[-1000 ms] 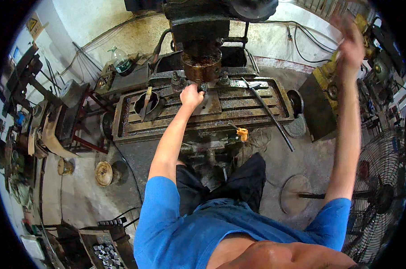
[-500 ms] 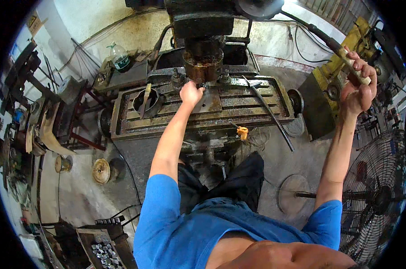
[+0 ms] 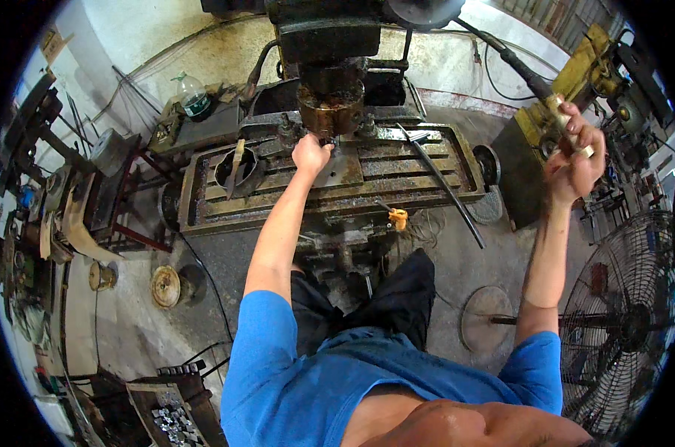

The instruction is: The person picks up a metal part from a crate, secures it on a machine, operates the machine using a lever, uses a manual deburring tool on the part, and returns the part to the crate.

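"How are the hands held?"
"The left hand (image 3: 311, 154) is curled near the spindle head (image 3: 330, 110); whether anything is gripped cannot be told. At upper right, the lever (image 3: 530, 79) is held, its handle wrapped by the bent right hand (image 3: 576, 165)."
"And the containers?"
"On the slotted table (image 3: 278, 195), a flat stick (image 3: 238, 159) is laid across a dark pot (image 3: 252, 177); metal blocks (image 3: 175, 425) are heaped in a box (image 3: 157, 392)"

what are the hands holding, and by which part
The right hand holds the lever by the pale grip at its lower end. The left hand is near the brown cylinder; whether it holds anything cannot be told.
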Available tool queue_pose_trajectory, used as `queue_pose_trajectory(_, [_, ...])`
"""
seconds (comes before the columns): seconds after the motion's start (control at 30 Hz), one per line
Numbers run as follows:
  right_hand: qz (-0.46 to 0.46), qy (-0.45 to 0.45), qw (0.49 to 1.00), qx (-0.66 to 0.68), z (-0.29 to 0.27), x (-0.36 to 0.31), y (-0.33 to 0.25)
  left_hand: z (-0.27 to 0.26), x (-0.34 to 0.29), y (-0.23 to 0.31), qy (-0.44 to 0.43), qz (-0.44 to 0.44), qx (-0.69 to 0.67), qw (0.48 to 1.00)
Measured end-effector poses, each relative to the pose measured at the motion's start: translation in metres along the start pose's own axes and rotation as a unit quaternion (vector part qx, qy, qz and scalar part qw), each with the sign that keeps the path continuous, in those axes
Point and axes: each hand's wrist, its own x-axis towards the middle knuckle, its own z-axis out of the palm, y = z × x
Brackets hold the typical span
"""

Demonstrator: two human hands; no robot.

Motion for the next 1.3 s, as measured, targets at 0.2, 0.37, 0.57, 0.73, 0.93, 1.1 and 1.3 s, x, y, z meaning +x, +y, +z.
queue_pose_trajectory(0.2, [0.003,-0.046,0.998,-0.038,-0.007,0.027,-0.008,0.007,0.000,-0.006,0.007,0.017,-0.029,0.999])
queue_pose_trajectory(0.37, [0.017,-0.026,0.999,-0.027,-0.006,0.019,-0.006,-0.012,-0.004,0.008,-0.020,-0.008,0.003,1.000])
queue_pose_trajectory(0.57, [0.014,-0.008,0.999,-0.047,-0.001,0.017,-0.009,-0.003,-0.003,0.004,-0.008,-0.010,0.003,1.000])
queue_pose_trajectory(0.73, [0.009,-0.010,1.000,-0.021,-0.002,0.000,-0.004,0.003,0.002,-0.005,-0.007,-0.006,-0.014,1.000])
queue_pose_trajectory(0.93, [-0.003,-0.018,1.000,0.007,-0.006,0.003,0.001,-0.003,-0.004,0.002,-0.013,-0.011,0.002,1.000])
queue_pose_trajectory(1.1, [-0.004,-0.007,0.998,-0.065,-0.002,-0.004,0.000,0.004,-0.001,-0.002,0.018,0.002,-0.005,1.000])
queue_pose_trajectory(1.3, [0.018,0.012,0.999,-0.025,-0.001,-0.023,0.001,0.010,0.004,-0.008,-0.004,0.006,-0.011,1.000])
